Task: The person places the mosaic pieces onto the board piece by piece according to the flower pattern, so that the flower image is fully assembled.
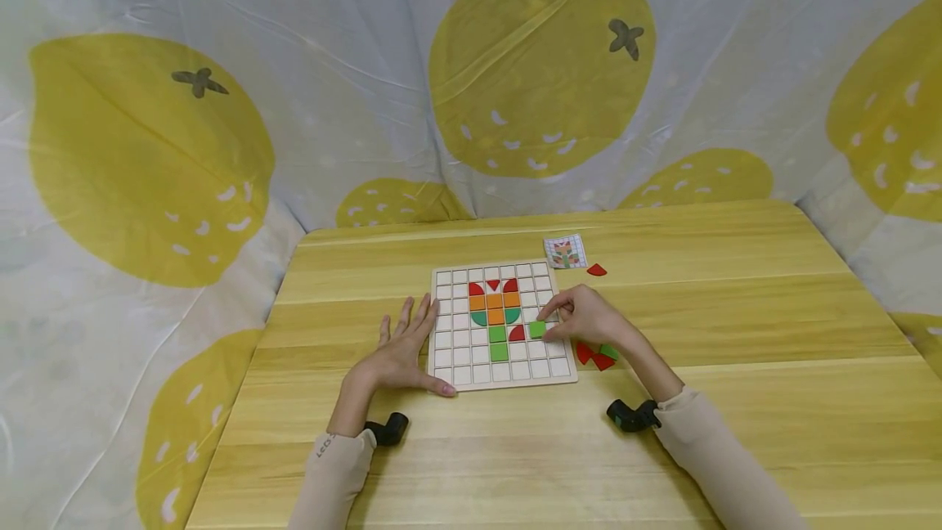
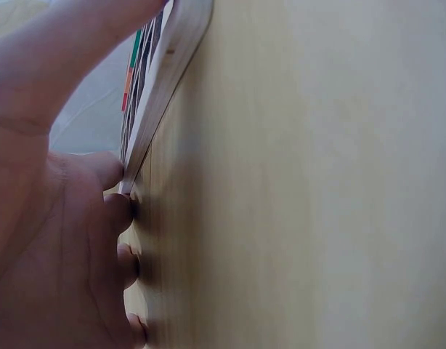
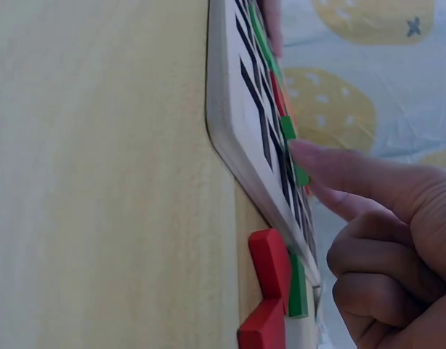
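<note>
Reaches in from the bottom of the head frame in pale sleeves, with a black wrist device at each cuff. Spreads the left hand at left of centre, with fingers extended and apart, touching the near left corner of a gridded board with the thumb. Pinches a green square between thumb and forefinger of the right hand, with the other fingers curled in (plainest in the right wrist view). Holds it over the right part of the board, right of a red quarter-circle; cannot tell whether touching the grid.

Has loose red pieces and a green piece just off the board's right edge. Shows up the board's middle two light green squares, dark green quarter-circles flanking an orange square, three more in a row, then red shapes.

Has farther up, right of centre, a lone red piece and a printed card on the wooden worktop. Ends across the top in pale cloth printed with yellow fruit.
</note>
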{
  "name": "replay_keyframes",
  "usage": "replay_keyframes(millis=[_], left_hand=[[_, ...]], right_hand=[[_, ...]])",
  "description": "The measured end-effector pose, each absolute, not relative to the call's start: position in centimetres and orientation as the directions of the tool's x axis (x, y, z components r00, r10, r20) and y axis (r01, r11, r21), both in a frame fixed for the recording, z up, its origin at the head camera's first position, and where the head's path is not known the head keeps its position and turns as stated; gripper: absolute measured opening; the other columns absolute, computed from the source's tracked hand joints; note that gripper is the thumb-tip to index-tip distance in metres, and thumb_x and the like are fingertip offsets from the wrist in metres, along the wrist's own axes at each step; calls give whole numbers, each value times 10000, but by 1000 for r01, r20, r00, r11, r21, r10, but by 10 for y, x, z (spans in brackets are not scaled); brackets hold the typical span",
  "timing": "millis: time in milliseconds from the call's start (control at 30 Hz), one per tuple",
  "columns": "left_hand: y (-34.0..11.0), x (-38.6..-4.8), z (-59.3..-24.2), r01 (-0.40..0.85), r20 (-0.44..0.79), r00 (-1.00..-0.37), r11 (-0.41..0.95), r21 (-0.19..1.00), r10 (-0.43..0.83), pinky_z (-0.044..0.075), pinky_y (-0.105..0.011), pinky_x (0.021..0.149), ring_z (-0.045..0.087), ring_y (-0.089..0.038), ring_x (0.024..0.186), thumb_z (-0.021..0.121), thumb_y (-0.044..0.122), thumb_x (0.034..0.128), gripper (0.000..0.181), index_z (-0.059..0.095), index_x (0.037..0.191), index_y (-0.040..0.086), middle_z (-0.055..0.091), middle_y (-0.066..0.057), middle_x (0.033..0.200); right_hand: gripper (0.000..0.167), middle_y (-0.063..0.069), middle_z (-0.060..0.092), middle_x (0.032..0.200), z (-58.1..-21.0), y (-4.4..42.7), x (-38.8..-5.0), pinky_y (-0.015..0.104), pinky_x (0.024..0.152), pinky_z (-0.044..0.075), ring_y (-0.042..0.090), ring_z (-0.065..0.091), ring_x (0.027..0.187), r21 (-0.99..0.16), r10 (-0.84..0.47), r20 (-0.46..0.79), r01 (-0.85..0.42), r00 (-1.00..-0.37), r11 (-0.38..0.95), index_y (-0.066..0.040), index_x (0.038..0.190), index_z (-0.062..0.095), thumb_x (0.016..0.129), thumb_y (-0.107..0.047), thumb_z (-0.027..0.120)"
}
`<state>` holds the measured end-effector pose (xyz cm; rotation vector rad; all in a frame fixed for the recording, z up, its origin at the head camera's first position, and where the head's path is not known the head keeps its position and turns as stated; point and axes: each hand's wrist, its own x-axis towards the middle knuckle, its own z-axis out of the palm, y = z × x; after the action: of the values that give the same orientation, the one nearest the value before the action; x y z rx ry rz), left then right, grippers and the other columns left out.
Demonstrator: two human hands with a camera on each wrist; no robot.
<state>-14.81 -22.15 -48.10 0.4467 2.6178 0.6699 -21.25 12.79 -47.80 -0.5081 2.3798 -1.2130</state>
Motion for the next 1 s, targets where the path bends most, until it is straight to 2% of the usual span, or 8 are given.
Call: replay_keyframes(millis=[300, 767, 1000], left_hand=[[-221, -148, -480, 199, -307, -867, 837, 509, 393, -167, -730, 1206, -208, -409, 1594, 922, 577, 683, 1438, -6, 1671, 93, -141, -126, 1747], [-222, -148, -480, 196, -306, -868, 835, 514, 391, -163, -729, 1208, -219, -406, 1592, 920, 583, 681, 1443, -11, 1671, 96, -148, -124, 1746], [-222, -148, -481, 204, -299, -868, 834, 514, 396, -163, -739, 1201, -210, -418, 1591, 920, 578, 683, 1437, -3, 1670, 88, -138, -135, 1746]], right_hand=[[219, -33, 367, 632, -483, 130, -213, 211, 560, 238, 133, 323, 608, -840, -499, -209, -106, -841, 532, -58, 1011, 813, 812, -118, 884], [183, -41, 355, 563, -486, 122, -211, 214, 532, 232, 127, 291, 559, -853, -465, -201, -79, -862, 515, -74, 973, 825, 802, -95, 884], [236, -47, 311, 580, -480, 135, -216, 228, 537, 250, 131, 274, 564, -855, -458, -190, -83, -869, 512, -70, 1062, 812, 841, -136, 862]])
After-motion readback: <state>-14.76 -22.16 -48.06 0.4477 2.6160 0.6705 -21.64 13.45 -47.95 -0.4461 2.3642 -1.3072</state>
